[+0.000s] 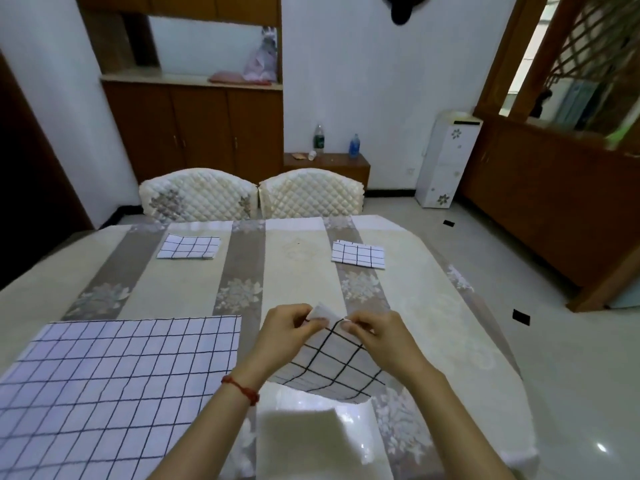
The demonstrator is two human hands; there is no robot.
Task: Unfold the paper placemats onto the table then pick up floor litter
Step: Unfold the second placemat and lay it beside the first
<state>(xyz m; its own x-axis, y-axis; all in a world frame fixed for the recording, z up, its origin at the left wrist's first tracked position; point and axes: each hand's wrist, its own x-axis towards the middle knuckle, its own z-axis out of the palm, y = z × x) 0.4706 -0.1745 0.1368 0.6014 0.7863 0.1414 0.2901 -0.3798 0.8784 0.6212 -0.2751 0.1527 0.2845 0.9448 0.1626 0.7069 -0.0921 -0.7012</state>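
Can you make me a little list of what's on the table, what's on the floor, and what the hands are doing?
spread placemat: one checked placemat lies flat, near left of the table
folded placemats: two, far left and far right
held placemat: still folded, top edge lifted
left hand: pinches its top corner
right hand: pinches the same edge
floor litter: two dark bits on the right, near and far
chairs: two quilted chairs behind the table
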